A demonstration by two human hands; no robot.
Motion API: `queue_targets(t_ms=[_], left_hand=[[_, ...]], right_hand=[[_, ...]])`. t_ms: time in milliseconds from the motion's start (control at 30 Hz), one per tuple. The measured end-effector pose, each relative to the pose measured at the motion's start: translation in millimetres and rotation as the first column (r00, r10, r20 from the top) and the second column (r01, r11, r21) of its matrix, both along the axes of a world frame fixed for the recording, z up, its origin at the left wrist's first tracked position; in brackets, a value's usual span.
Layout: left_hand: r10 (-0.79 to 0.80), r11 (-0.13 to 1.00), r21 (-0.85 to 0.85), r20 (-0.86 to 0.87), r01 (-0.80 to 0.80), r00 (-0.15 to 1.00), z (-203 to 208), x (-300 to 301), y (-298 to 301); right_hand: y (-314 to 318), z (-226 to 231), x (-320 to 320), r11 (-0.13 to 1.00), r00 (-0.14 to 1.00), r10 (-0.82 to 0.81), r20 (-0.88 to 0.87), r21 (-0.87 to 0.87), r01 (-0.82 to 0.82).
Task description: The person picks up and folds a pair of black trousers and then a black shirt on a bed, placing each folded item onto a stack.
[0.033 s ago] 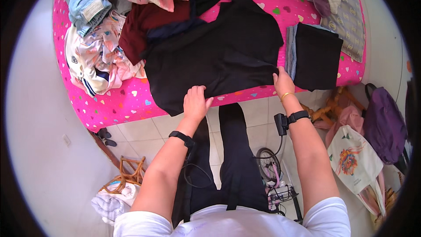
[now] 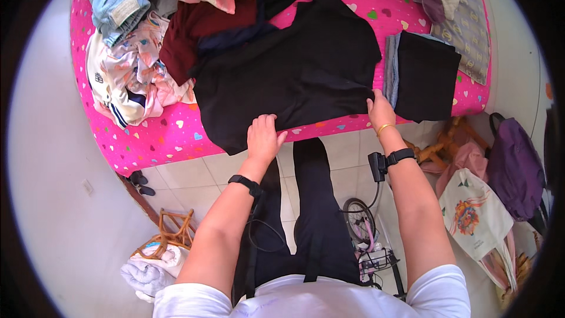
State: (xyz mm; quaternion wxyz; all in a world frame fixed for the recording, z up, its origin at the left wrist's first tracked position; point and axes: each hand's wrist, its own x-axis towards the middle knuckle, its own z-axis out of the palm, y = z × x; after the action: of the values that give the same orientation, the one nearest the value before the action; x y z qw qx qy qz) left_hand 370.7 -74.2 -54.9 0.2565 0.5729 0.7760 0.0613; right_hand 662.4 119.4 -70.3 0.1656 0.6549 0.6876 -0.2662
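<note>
A black T-shirt lies spread over the near edge of the bed, its hem toward me. My left hand rests on the hem left of the middle, fingers laid on the cloth and thumb apart. At the hem's right corner, my right hand is closed on the fabric; its fingertips are partly hidden. Just right of that hand sits a stack of folded clothes, black on top with grey and blue edges showing.
A heap of loose clothes covers the bed's left side. Beneath it all is a pink heart-print sheet. A grey patterned pillow lies far right. On the floor are a rattan chair, a small bicycle and a purple bag.
</note>
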Motion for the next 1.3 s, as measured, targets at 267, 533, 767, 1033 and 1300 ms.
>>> queue_targets(t_ms=[267, 533, 767, 1033, 1300], left_hand=[[-0.104, 0.989, -0.123, -0.233, 0.076, 0.967, -31.0, -9.7, 12.4], [-0.042, 0.989, -0.145, -0.265, 0.004, 0.963, -27.9, -63.2, -43.0], [-0.002, 1.0, 0.009, -0.036, 0.002, 0.999, -15.8, -63.5, -56.8], [0.044, 0.994, -0.097, -0.103, -0.054, 0.994, -28.3, -55.4, -41.9], [0.093, 0.991, -0.1, 0.026, -0.09, 0.995, -22.1, -87.8, -68.9]], right_hand=[[2.3, -9.5, -1.1, 0.988, 0.975, 0.154, 0.158, -0.05, -0.148], [8.1, -10.6, 6.1, 0.989, 0.977, 0.15, 0.154, -0.009, -0.151], [6.5, -15.5, 11.2, 0.998, 0.992, 0.049, 0.119, 0.025, -0.053], [-0.5, -16.8, 3.8, 0.997, 0.992, 0.065, 0.108, 0.045, -0.07], [4.5, -26.7, 12.0, 0.997, 0.992, 0.065, 0.109, 0.028, -0.069]])
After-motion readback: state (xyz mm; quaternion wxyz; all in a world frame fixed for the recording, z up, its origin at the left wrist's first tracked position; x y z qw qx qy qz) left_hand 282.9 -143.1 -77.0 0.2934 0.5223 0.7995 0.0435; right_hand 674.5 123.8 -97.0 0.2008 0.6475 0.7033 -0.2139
